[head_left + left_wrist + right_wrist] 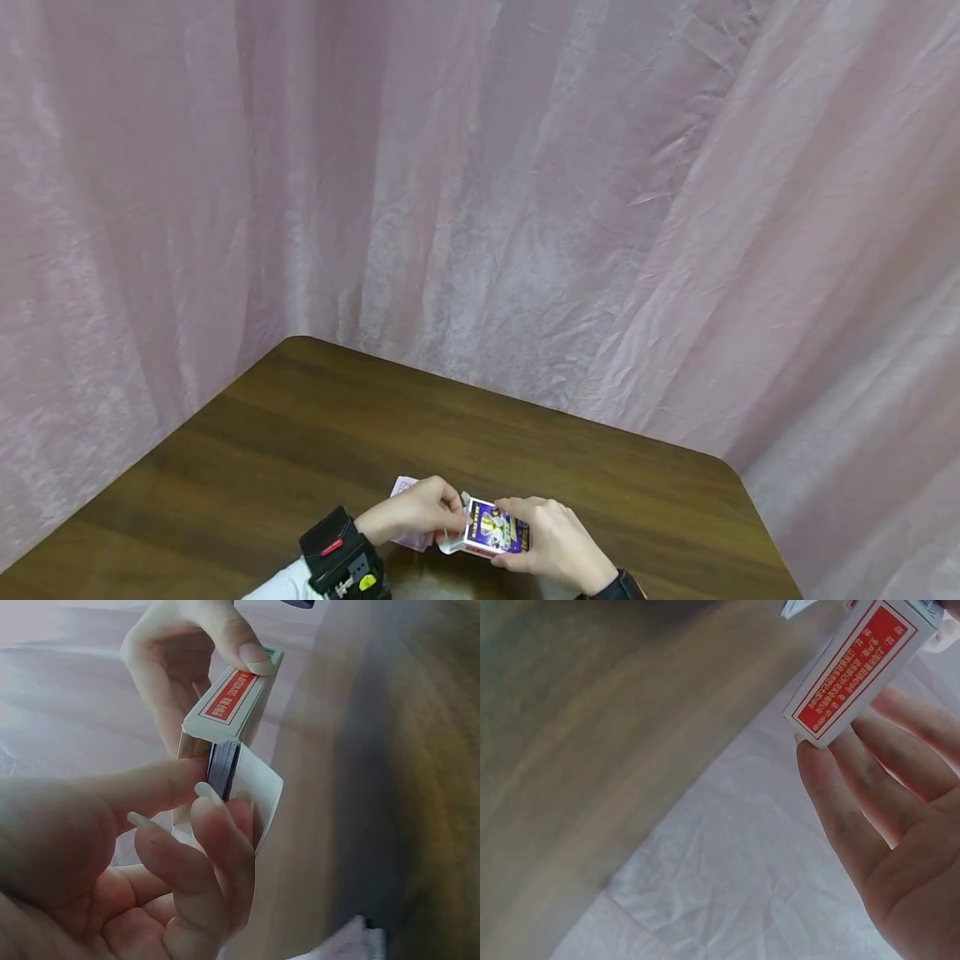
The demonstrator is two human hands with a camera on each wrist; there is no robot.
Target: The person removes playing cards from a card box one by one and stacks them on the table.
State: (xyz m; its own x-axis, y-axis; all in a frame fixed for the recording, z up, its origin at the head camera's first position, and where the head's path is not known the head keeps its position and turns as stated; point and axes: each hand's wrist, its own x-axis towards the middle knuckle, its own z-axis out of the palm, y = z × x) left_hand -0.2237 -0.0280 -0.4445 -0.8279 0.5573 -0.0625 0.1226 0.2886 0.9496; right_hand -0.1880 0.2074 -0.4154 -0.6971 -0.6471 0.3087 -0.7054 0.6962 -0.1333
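Note:
A small playing-card box (491, 528), purple and yellow on its face, is held near the table's front by my right hand (553, 540), thumb on one edge and fingers on the other. Its side has a red printed panel (855, 671). In the left wrist view the box's end is open, a white flap (262, 791) folded out, with the dark edges of a card stack (223, 769) showing inside. The thumb and fingers of my left hand (427, 507) pinch at that stack in the opening. Pale patterned cards (403, 483) lie partly hidden beneath the left hand.
The brown wooden table (337, 417) has rounded far corners. Pink curtains (465, 208) hang behind and around it. A black strapped device (341, 550) sits on the left wrist, and a dark band (618, 587) is on the right wrist.

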